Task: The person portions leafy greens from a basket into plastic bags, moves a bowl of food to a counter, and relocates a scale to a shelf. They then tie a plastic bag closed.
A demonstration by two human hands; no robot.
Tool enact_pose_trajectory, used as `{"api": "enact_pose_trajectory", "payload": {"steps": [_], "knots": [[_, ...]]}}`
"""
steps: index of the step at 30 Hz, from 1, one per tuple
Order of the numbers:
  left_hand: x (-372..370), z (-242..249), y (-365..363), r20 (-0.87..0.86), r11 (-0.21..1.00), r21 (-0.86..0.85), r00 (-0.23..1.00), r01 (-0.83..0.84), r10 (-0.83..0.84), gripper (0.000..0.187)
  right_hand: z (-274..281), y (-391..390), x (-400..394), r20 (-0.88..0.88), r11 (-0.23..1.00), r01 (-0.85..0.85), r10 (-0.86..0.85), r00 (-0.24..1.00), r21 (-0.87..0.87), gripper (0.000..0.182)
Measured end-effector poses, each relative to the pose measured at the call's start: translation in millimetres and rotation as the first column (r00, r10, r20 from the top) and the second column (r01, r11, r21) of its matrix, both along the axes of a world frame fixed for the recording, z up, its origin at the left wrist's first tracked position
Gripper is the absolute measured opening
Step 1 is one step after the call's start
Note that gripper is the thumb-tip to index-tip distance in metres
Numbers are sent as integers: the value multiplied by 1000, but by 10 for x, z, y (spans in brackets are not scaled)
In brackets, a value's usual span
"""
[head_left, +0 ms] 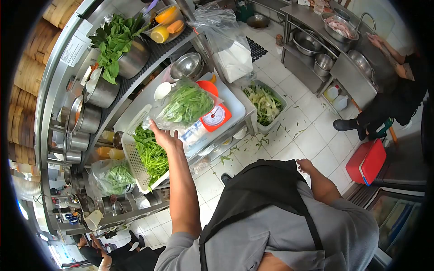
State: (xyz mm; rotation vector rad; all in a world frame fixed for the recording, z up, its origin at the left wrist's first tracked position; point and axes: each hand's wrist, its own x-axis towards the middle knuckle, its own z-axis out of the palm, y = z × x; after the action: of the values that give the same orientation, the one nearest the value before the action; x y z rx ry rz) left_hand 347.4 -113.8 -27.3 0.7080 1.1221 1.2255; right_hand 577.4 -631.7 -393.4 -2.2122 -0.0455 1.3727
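Observation:
My left hand (165, 139) is at the near edge of a clear plastic bag of leafy greens (187, 105), its thumb at the bag's loose end and some fingers hidden under the plastic. The bag lies over the red pan of a dial scale (214, 116), which stands on a pale board (235, 106). Just below that hand, a white perforated basket (131, 153) holds loose green stalks (153, 156). My right hand (305, 166) hangs at my side with curled fingers. Something whitish shows beneath it, too small to name.
A tub of vegetable trimmings (264, 106) stands on the floor, with scraps scattered around. Shelves with pots (133, 58) line the left. A person (398, 86) works at the right-hand sink counter, near a red cooler box (366, 161). Another person (117, 257) is at the lower left.

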Motion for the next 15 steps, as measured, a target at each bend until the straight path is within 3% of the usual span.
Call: {"api": "enact_pose_trajectory", "payload": {"steps": [3,4,7,9,10,11,13,15], "knots": [[-64,6,-126,-91,997,-55,995,-48,43,113,-41,36,-2,-7,1000,-10,11,1000,14,48],[-52,-35,-122,-135,990,-78,985,-120,109,105,-43,52,-5,-19,1000,-15,16,1000,17,46],[20,-41,-134,-245,993,-114,970,-36,7,78,-339,33,17,-28,996,-65,67,997,62,52],[159,-131,-1,-293,992,-82,949,98,-118,55,-352,49,30,123,947,-316,307,944,61,52],[225,-193,82,-295,996,-3,952,84,-81,49,-337,73,29,202,907,-418,403,893,41,52],[294,-255,161,-294,995,76,955,71,-46,42,-610,1,77,238,909,-405,373,897,99,52],[356,-182,267,89,954,297,994,36,-65,41,-685,40,175,361,759,-642,572,737,109,45],[323,264,171,238,878,472,970,-78,-41,29,-849,44,232,452,620,-784,688,568,41,44]]}}
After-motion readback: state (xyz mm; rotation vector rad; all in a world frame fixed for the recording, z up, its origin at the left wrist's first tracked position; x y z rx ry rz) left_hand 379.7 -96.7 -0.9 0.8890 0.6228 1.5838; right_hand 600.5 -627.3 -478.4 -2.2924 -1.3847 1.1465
